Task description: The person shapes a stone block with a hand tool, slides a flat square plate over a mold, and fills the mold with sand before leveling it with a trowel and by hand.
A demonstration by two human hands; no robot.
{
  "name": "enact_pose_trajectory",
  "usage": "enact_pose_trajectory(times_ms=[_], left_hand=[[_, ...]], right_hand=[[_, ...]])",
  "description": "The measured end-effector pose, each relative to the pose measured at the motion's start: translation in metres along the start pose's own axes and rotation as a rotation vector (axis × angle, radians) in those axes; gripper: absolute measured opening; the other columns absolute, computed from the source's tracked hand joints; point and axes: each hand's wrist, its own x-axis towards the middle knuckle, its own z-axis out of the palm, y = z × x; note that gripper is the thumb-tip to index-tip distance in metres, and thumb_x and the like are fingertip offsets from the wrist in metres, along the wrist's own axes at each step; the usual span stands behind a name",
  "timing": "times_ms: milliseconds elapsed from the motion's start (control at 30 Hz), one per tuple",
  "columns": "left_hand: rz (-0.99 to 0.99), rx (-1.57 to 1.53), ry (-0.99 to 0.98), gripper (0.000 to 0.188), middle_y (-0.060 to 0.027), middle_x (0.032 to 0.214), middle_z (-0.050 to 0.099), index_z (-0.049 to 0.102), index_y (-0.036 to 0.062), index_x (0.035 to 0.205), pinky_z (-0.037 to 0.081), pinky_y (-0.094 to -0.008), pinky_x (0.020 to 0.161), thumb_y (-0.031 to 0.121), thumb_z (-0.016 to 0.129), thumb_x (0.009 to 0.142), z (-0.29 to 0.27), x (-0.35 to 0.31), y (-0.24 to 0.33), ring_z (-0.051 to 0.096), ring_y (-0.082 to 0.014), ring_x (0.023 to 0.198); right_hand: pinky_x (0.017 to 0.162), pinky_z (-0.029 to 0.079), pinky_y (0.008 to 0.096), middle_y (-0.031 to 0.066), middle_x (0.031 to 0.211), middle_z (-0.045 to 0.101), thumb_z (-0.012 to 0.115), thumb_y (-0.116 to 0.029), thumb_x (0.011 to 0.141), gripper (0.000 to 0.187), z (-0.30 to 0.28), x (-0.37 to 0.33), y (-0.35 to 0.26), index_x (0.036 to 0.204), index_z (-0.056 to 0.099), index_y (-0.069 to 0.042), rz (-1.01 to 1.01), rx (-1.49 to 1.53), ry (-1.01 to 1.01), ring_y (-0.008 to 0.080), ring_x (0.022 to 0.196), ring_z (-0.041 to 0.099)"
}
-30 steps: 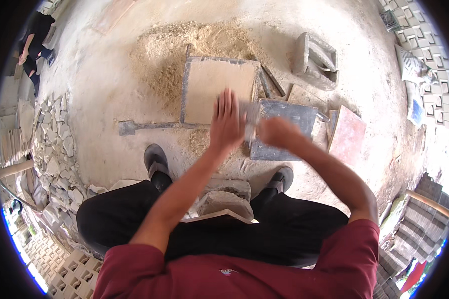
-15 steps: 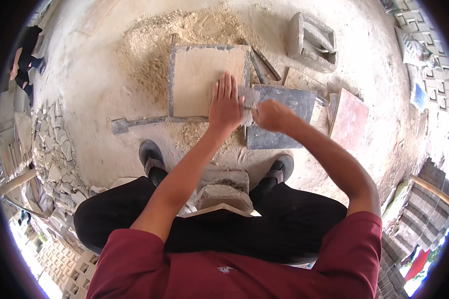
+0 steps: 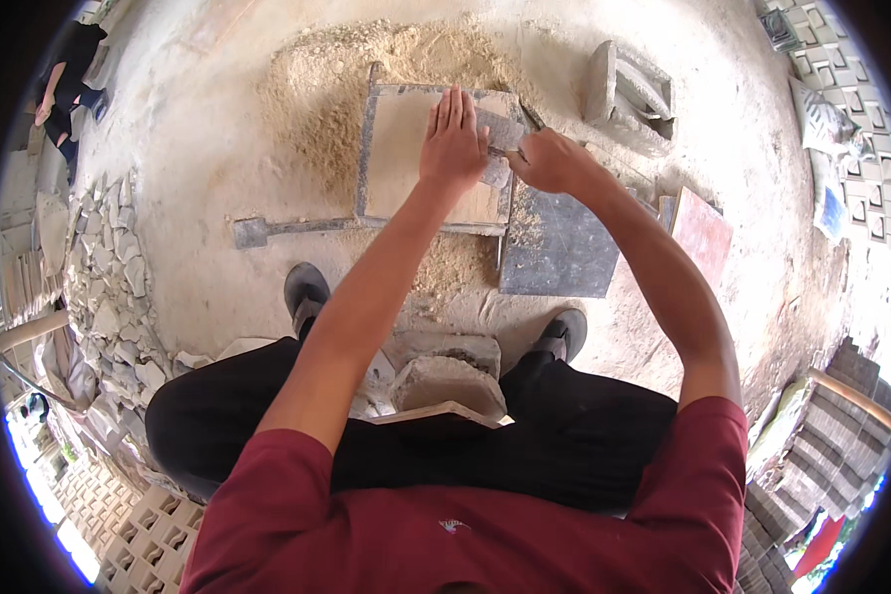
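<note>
A square, dark-edged mould (image 3: 364, 148) lies on the ground ahead of me, its middle a smooth, pale sandy surface. My right hand (image 3: 556, 161) is closed round the handle of a trowel (image 3: 502, 134) with a wide, flat grey blade. That blade lies over the mould's right side. Stretched out with the fingers together, my left hand (image 3: 452, 139) is at the blade's left edge, over the pale surface. Whether its palm presses on the blade or on the surface cannot be made out.
Loose sandy powder (image 3: 312, 104) is heaped behind the mould. A dark board (image 3: 559, 247) and a reddish board (image 3: 703, 233) lie to the right. Farther back stands a hollow concrete block (image 3: 601, 84). Broken stone pieces (image 3: 109, 267) are piled at left; another person (image 3: 69, 79) is at far left.
Both hands and the trowel have moved away from me across the mould, toward its far right corner. The whole view has shifted slightly.
</note>
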Motion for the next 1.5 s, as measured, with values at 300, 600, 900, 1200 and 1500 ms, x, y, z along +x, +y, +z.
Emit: enact_pose_trajectory(times_ms=[300, 600, 900, 1200, 1500], left_hand=[[0.032, -0.047, -0.113, 0.066, -0.0258, 0.159, 0.017, 0.02, -0.0086, 0.15, 0.01, -0.0459, 0.122, 0.03, 0.039, 0.1, 0.005, -0.14, 0.019, 0.015, -0.0357, 0.149], [-0.079, 0.031, 0.08, 0.063, -0.0225, 0.159, 0.02, 0.019, -0.0064, 0.151, 0.012, -0.0438, 0.123, 0.035, 0.026, 0.105, -0.022, -0.007, -0.043, 0.016, -0.0313, 0.15], [-0.098, 0.024, 0.021, 0.062, -0.0227, 0.159, 0.019, 0.021, -0.0054, 0.151, 0.01, -0.0486, 0.121, 0.031, 0.034, 0.103, -0.004, -0.135, -0.031, 0.018, -0.0327, 0.149], [-0.341, -0.474, 0.36, 0.057, -0.0276, 0.151, 0.035, 0.041, -0.0077, 0.141, 0.012, -0.0492, 0.12, 0.034, 0.027, 0.104, -0.044, -0.076, -0.065, 0.024, -0.0362, 0.146], [-0.911, -1.528, -0.12, 0.089, -0.0173, 0.144, 0.048, 0.04, -0.0028, 0.145, 0.026, -0.038, 0.115, 0.07, 0.019, 0.097, 0.018, -0.051, -0.135, 0.043, -0.0279, 0.134]], right_hand=[[0.078, 0.055, 0.0521, 0.0274, 0.088, 0.069, 0.055, -0.02, 0.084, 0.027, 0.103, -0.06, -0.013, 0.083, 0.071, 0.002, -0.096, 0.093, -0.162, 0.0435, 0.083, 0.069], [0.075, 0.055, 0.0509, 0.0282, 0.082, 0.067, 0.049, -0.032, 0.094, 0.042, 0.0, 0.019, -0.036, 0.086, 0.067, 0.005, -0.18, 0.008, 0.193, 0.0438, 0.078, 0.068], [0.078, 0.057, 0.0473, 0.0277, 0.086, 0.068, 0.054, -0.016, 0.084, 0.026, 0.09, -0.007, -0.047, 0.084, 0.071, 0.004, -0.395, -0.062, -0.057, 0.0406, 0.084, 0.07], [0.067, 0.057, 0.0448, 0.026, 0.084, 0.069, 0.051, -0.019, 0.09, 0.032, 0.0, -0.011, -0.009, 0.079, 0.069, 0.005, -0.238, -0.076, 0.157, 0.0341, 0.075, 0.071], [0.069, 0.058, 0.0465, 0.0222, 0.082, 0.069, 0.053, -0.012, 0.086, 0.023, 0.086, 0.012, 0.015, 0.078, 0.071, -0.001, -0.508, -0.371, 0.162, 0.0366, 0.078, 0.071]])
